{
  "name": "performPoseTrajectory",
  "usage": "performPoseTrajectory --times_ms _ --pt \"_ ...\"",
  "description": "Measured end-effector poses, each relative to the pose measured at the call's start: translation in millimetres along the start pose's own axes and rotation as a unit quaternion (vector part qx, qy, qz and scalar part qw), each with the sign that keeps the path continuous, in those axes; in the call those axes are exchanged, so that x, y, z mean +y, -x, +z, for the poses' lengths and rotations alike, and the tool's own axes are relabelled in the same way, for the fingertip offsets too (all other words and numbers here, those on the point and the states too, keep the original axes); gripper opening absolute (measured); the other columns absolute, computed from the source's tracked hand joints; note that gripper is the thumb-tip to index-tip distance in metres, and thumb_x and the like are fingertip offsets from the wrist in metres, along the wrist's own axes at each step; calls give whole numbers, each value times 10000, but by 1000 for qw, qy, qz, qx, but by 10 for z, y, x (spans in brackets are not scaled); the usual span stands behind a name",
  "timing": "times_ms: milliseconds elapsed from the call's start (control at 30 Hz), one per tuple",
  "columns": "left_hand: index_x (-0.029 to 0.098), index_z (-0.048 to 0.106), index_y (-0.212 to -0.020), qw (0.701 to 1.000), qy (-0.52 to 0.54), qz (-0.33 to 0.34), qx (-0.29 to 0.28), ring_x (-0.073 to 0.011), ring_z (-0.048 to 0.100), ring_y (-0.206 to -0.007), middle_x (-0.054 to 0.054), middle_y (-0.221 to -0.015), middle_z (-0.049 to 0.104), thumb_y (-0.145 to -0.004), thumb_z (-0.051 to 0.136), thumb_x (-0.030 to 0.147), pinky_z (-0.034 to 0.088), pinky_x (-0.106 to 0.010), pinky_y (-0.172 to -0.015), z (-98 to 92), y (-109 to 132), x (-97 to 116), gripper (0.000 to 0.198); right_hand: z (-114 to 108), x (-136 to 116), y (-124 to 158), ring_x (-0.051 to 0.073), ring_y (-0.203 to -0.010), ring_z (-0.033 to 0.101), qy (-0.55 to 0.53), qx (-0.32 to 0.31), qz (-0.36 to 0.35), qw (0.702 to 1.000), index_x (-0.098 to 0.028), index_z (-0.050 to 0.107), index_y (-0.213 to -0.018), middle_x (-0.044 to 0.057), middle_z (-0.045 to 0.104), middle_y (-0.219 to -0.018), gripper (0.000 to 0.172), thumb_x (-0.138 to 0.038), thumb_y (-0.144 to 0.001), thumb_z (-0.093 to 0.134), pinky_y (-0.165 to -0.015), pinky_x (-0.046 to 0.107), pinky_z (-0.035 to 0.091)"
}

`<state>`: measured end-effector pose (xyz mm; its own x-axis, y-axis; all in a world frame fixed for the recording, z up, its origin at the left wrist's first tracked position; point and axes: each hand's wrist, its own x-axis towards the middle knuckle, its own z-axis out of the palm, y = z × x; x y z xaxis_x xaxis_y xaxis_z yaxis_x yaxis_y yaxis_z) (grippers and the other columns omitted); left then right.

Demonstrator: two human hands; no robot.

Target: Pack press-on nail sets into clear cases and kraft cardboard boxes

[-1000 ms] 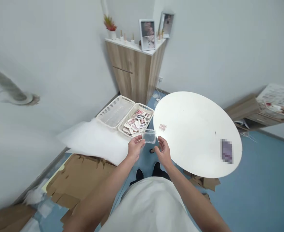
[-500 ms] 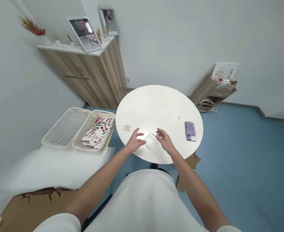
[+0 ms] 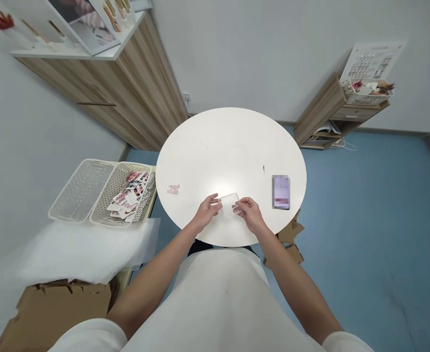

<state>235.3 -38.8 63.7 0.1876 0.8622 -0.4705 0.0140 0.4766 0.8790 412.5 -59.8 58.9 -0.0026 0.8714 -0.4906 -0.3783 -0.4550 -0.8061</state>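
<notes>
Case (image 3: 229, 205) overlies table (image 3: 233, 142), blue floor (image 3: 354, 220) beyond, right hand (image 3: 250, 213) clamping it, left grip (image 3: 204, 214) unclear.

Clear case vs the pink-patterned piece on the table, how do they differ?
- The clear case is see-through; the pink-patterned piece bears pink marks.
- The case looks larger than the piece.
- The right hand grips the case; the piece lies untouched on the table.
Both look roughly rectangular.

On my feed, I could read no words or numbers; the white poster's (image 3: 373, 59) print was too small.
</notes>
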Motion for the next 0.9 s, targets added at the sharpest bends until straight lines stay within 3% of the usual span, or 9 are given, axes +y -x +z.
performPoseTrajectory --times_ms 167,367,533,667,767,900 --pt "160 607 -910 1000 -6 -4 -4 -105 540 -616 -21 -719 571 -643 650 342 459 -271 -627 10 -22 -46 326 9 134 5 165 -752 623 -41 19 4 999 -223 473 -736 -8 621 -754 233 -347 -637 645 -733 348 473" --pt "150 581 -821 999 31 -19 -20 -88 532 -586 -9 -679 575 -641 640 307 440 -258 -616 -82 -86 22 246 186 162 98 169 -795 619 -56 27 -10 998 -236 477 -841 4 602 -857 273 -375 -659 627 -749 376 481" --pt "162 501 -738 994 87 -45 -41 -100 564 -602 12 -624 559 -632 640 275 443 -277 -654 18 -47 -35 208 343 230 194 175 -871 598 -13 72 -18 997 -267 417 -1010 25 581 -973 451 -331 -630 652 -764 385 481" --pt "179 511 -823 996 33 -40 -66 -144 606 -726 -5 -721 579 -622 665 323 424 -289 -693 69 -24 -54 291 268 217 217 156 -786 592 45 148 -64 986 -250 396 -1025 21 598 -898 506 -291 -599 666 -741 365 474" --pt "196 511 -986 997 -23 6 -69 -152 598 -760 -44 -874 577 -581 703 339 423 -297 -694 15 -40 14 471 104 126 239 138 -729 577 92 127 -90 984 -238 451 -1020 18 599 -883 450 -324 -623 645 -721 345 464" --pt "254 468 -1160 976 -129 111 -132 -162 583 -784 -60 -999 554 -428 782 257 425 -306 -723 -118 -33 171 797 -89 -8 245 115 -707 547 135 66 -97 984 -227 552 -1020 23 579 -933 391 -395 -670 600 -705 321 452"
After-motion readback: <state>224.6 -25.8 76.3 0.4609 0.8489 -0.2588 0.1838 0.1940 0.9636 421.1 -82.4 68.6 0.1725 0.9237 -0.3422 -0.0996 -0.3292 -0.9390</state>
